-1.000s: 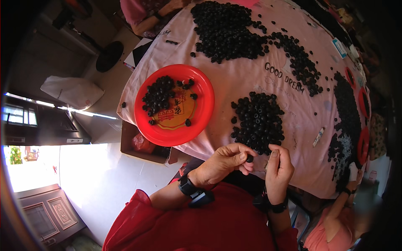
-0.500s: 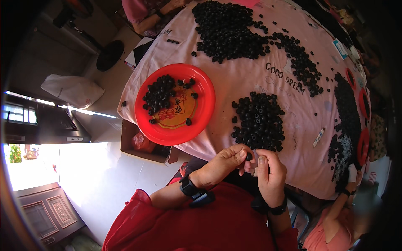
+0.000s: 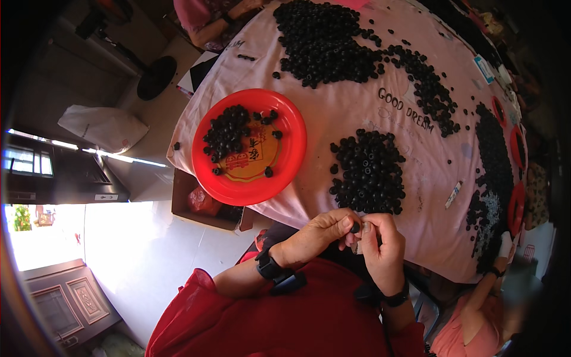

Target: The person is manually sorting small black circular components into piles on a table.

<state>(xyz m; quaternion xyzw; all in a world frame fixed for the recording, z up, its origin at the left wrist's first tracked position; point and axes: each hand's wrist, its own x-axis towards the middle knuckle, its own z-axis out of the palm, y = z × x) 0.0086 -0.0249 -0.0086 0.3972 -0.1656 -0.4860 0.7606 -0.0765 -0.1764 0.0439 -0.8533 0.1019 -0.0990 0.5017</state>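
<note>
Head view: the left hand (image 3: pixel 324 233) pinches a small black piece (image 3: pixel 355 228) between thumb and forefinger, just off the near edge of the cloth-covered table (image 3: pixel 333 107); likely held at the fingertips to leave its rim exposed. The right hand (image 3: pixel 383 247) has its fingers curled in close beside the piece; cannot tell whether they grip anything. Small pile (image 3: pixel 367 169) of like pieces lies by the table's near edge, presumably for short reach. Red plate (image 3: pixel 288 169) sits at the left edge, its raised rim probably keeping the pieces on it from rolling. Large pile (image 3: pixel 324 47) lies toward the far edge, apparently as stock.
</note>
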